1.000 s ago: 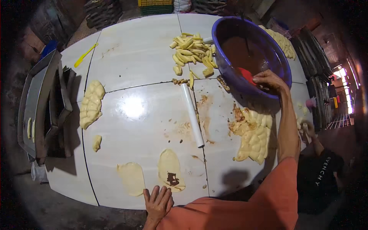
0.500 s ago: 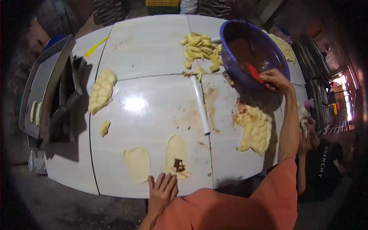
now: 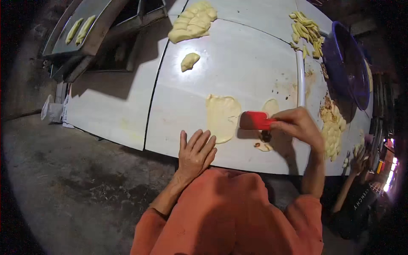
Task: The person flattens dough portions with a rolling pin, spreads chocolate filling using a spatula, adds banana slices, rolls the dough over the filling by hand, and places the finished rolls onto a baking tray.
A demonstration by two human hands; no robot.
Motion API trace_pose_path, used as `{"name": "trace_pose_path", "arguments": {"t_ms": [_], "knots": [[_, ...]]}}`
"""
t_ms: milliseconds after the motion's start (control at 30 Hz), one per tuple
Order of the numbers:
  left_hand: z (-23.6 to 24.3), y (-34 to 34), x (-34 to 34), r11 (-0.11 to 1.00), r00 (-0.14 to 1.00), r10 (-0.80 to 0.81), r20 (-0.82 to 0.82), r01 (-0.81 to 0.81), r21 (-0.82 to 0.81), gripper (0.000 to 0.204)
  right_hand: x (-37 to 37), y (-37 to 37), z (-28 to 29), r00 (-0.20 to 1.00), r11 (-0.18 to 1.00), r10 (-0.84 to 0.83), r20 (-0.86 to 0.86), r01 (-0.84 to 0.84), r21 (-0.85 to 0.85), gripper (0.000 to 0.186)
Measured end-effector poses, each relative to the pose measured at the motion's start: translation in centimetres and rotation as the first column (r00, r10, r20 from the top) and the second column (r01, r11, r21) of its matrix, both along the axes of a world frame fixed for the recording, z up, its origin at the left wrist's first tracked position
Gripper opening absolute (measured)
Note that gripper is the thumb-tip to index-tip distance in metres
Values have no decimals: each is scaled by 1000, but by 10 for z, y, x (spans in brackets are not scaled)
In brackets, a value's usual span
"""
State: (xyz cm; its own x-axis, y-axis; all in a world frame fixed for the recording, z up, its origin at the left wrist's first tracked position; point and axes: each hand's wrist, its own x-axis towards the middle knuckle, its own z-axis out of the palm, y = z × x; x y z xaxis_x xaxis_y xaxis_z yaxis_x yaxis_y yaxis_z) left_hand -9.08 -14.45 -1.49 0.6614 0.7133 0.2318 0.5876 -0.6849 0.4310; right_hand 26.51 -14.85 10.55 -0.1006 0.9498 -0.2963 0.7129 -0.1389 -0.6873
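My right hand (image 3: 293, 123) grips a red scraper (image 3: 253, 120) by its short end and holds it over the table between two flattened dough pieces. The left of these, a rolled-out dough sheet (image 3: 222, 119), lies flat near the table's front edge. Partly hidden behind the scraper and my fingers is the second dough sheet (image 3: 270, 105), with a dark brown filling (image 3: 266, 136) on its lower part. My left hand (image 3: 196, 149) rests with fingers stretched at the table edge, just left of the first sheet and holding nothing.
A small dough lump (image 3: 190, 62) and a mass of dough portions (image 3: 193, 21) lie farther back. At right are a white rolling pin (image 3: 301, 76), cut yellow strips (image 3: 307, 32), a purple basin (image 3: 346, 63) and more dough (image 3: 332, 131). Metal trays (image 3: 80, 38) stand left; a co-worker's hand (image 3: 360, 159) shows far right.
My right hand has brought the red scraper out of the purple basin and over beside the dough sheets. The view has swung left. My left hand remains at the table's front edge.
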Motion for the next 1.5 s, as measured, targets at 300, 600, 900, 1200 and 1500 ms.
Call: {"name": "trace_pose_path", "arguments": {"t_ms": [300,600,900,1200,1500], "knots": [[-7,15,-21,990,992,-118,50,122,-76,41,-107,-15,-6,829,989,-14,559,-71,130,18],[-5,31,13,964,963,-267,47,267,-2,79,-149,-43,-11,862,955,-298,410,268,130,25],[-3,35,6,977,970,-195,-147,178,-121,83,-129,-56,-13,854,860,-452,257,494,-129,33],[6,33,1,953,956,-267,-120,244,-178,75,-73,-112,-21,549,532,-836,2,812,-240,39],[-3,28,-7,971,971,-216,-104,202,-129,65,-56,-130,-37,606,673,-733,310,712,200,30]]}}
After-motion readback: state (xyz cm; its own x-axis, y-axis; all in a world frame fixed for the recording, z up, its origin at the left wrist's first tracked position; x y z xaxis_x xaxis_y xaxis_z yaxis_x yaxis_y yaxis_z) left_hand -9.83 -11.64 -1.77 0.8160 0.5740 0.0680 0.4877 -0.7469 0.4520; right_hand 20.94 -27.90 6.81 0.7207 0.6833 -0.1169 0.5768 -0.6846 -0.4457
